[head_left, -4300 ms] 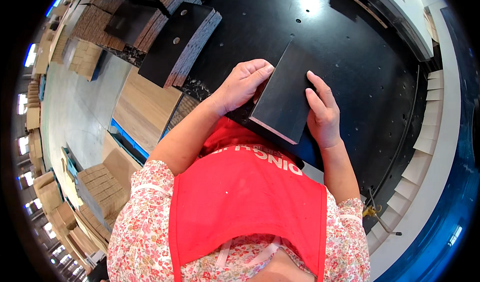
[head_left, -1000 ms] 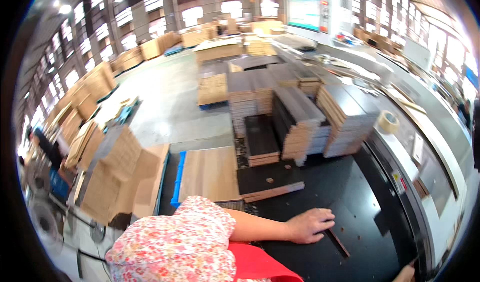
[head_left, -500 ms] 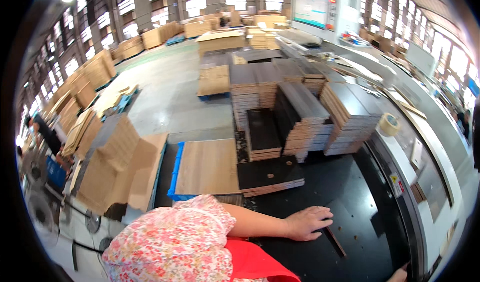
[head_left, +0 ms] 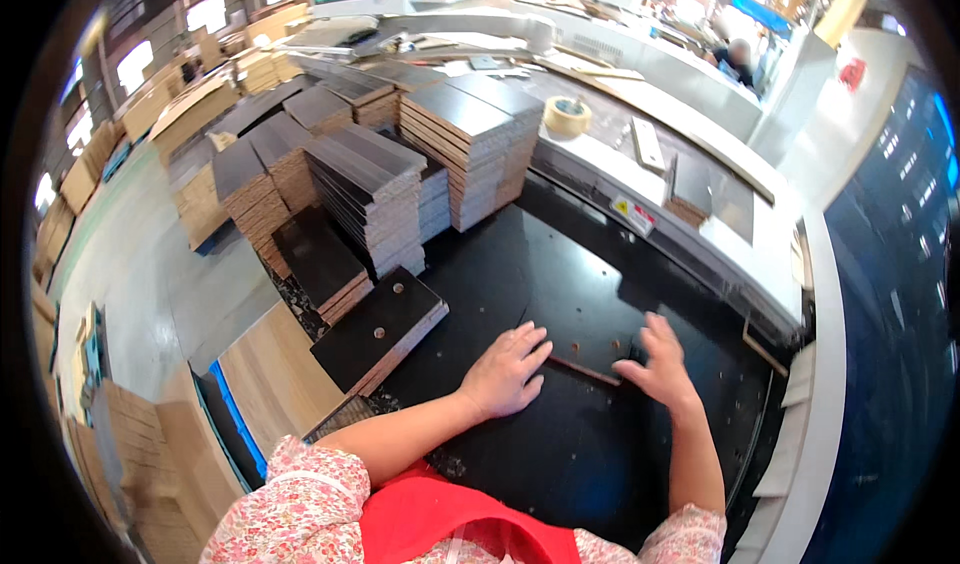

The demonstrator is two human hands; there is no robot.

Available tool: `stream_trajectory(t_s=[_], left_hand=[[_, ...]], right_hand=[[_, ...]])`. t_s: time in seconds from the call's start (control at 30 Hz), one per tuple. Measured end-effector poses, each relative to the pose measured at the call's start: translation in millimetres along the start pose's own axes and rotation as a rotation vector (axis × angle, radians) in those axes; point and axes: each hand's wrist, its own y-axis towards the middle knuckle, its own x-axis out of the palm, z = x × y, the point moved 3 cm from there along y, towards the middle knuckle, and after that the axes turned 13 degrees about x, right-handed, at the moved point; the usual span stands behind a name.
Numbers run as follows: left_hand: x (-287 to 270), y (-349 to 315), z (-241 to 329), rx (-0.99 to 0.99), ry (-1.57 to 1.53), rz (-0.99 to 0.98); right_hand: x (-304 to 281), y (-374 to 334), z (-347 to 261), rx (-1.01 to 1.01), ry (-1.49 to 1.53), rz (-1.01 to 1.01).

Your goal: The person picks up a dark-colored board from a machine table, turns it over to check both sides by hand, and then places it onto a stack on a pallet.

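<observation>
A thin brown strip [head_left: 588,370] lies on the shiny black tabletop [head_left: 520,444] between my two hands. My left hand [head_left: 507,372] rests palm down with its fingers stretched out, the fingertips close to the strip's left end; whether they touch it I cannot tell. At the strip's other end is my right hand [head_left: 660,364], thumb and fingers apart, nothing in it. Left of my left hand, a short stack of dark boards [head_left: 378,329] sits at the table's edge, the top one with two small round marks.
Tall stacks of dark-faced boards [head_left: 470,149] stand at the back left. A tape roll [head_left: 567,116] sits on the pale machine ledge [head_left: 600,164] behind the table. A wood-coloured panel [head_left: 280,364] with a blue edge lies at the left. Another person [head_left: 735,62] is far back.
My view has swung to the right. My right hand has come in from the lower right edge to beside the strip. My left hand stays near the strip.
</observation>
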Motion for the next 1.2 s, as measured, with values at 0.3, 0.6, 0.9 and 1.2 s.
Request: stream_trajectory(t_s=[0.3, 0.6, 0.9, 1.2], left_hand=[[-1.4, -5.9, -7.1, -0.080, -0.061, 0.060], [4.9, -1.8, -6.5, -0.117, -0.024, -0.042], [5.3, -4.8, -10.2, -0.115, -0.049, 0.015], [8.3, -5.2, -11.2, -0.053, -0.057, -0.003]], right_hand=[[-3.3, -33.9, -33.0, 0.126, -0.117, -0.061], [-18.6, -69.3, 8.9, 0.542, -0.463, -0.051], [-47.4, -79.6, 50.0, 0.896, -0.428, -0.018], [-117.9, -156.7, 149.1, 1.086, 0.258, 0.166]])
